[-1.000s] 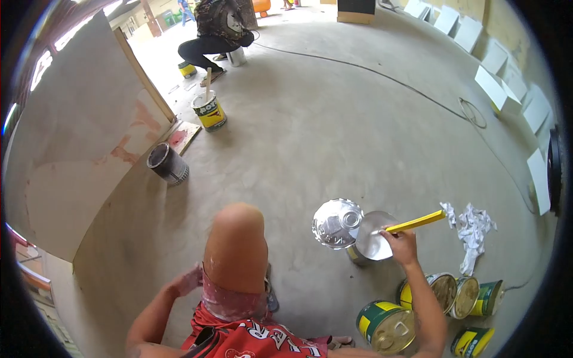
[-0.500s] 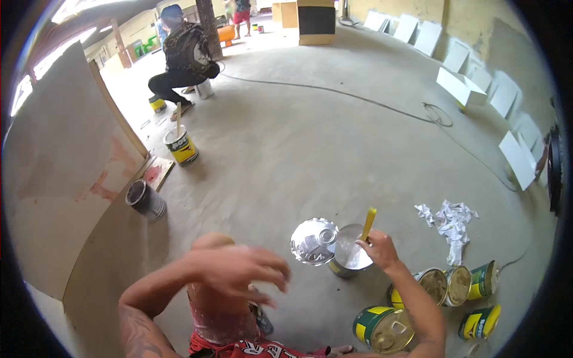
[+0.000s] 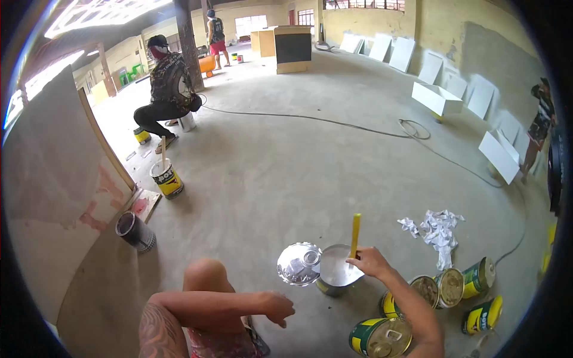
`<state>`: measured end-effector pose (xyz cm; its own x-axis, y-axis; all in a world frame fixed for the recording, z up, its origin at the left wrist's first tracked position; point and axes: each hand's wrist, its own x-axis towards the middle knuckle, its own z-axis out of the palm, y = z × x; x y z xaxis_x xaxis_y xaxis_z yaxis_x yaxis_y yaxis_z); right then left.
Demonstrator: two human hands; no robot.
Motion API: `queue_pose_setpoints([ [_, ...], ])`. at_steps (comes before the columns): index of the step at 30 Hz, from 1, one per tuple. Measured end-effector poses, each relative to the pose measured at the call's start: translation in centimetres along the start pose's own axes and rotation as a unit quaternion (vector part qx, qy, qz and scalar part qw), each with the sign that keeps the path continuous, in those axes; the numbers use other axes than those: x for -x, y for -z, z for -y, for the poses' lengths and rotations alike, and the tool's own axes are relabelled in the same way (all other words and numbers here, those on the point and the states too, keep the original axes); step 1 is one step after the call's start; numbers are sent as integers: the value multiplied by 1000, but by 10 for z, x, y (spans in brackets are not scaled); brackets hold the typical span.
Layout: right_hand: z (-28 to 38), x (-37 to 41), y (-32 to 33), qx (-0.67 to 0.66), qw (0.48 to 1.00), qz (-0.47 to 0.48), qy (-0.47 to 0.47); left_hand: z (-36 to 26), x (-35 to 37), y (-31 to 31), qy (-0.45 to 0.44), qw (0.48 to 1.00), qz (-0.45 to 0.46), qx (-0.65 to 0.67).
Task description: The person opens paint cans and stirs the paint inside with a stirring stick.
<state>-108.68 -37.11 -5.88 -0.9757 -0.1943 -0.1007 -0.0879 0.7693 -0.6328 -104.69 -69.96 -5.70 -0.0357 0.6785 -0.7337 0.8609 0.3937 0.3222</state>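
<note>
My right hand (image 3: 371, 262) is closed around a yellow stirring stick (image 3: 356, 234). The stick stands nearly upright in an opened can (image 3: 332, 290) of whitish paint (image 3: 337, 265), and its lower end is hidden by hand and paint. On the can's left edge hangs its bent-back silver lid (image 3: 299, 263). With the forearm lying across my knee, my left hand (image 3: 279, 308) dangles left of the can, empty, its fingers loose and slightly bent.
Several yellow-green cans (image 3: 382, 337) stand near my right forearm. Crumpled white paper (image 3: 440, 234) lies beyond them. To the left are a dark can (image 3: 136, 231) and a can with a stick (image 3: 168, 181). A cable (image 3: 310, 118) crosses the floor; a person (image 3: 170, 83) sits further off.
My head view has tilted up, showing more of the room. The left hand has lowered and its fingers have relaxed. In my right hand, the stick has become more upright within the can.
</note>
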Motion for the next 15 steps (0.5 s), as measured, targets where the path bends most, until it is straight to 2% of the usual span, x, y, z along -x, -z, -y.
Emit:
queue_pose_setpoints([
  [1, -6, -3, -9, 25, 999, -33, 35, -1, -1, 5, 0, 1000, 0, 1],
  [2, -10, -6, -16, 25, 999, -31, 35, -3, 0, 11, -23, 999, -39, 6],
  [3, -13, -9, -23, 44, 991, -71, 102, -4, 2, 17, -46, 996, -78, 11],
  [4, -16, -9, -29, 63, 977, -109, 169, -5, 4, 20, -47, 996, -77, 14],
  [5, -15, -8, -33, 64, 978, -105, 168, -5, 5, 21, -42, 996, -72, 19],
  [7, -13, -4, -41, -75, 964, -128, 220, -6, 4, 20, -39, 996, -69, 28],
  [8, -16, -2, -43, -75, 965, -124, 218, -4, 3, 18, -29, 998, -58, 7],
  [10, -30, 0, -47, -227, 965, -46, 124, -2, 1, 15, -21, 999, -46, -11],
  [12, -25, 4, -38, -234, 967, -14, 97, -3, 0, 13, -18, 998, -64, -10],
  [14, -12, 9, -15, -127, 990, 35, -57, -4, 1, 11, -28, 997, -70, -5],
  [15, -8, 6, -6, -75, 994, 45, -62, -5, 0, 11, -36, 996, -76, -2],
])
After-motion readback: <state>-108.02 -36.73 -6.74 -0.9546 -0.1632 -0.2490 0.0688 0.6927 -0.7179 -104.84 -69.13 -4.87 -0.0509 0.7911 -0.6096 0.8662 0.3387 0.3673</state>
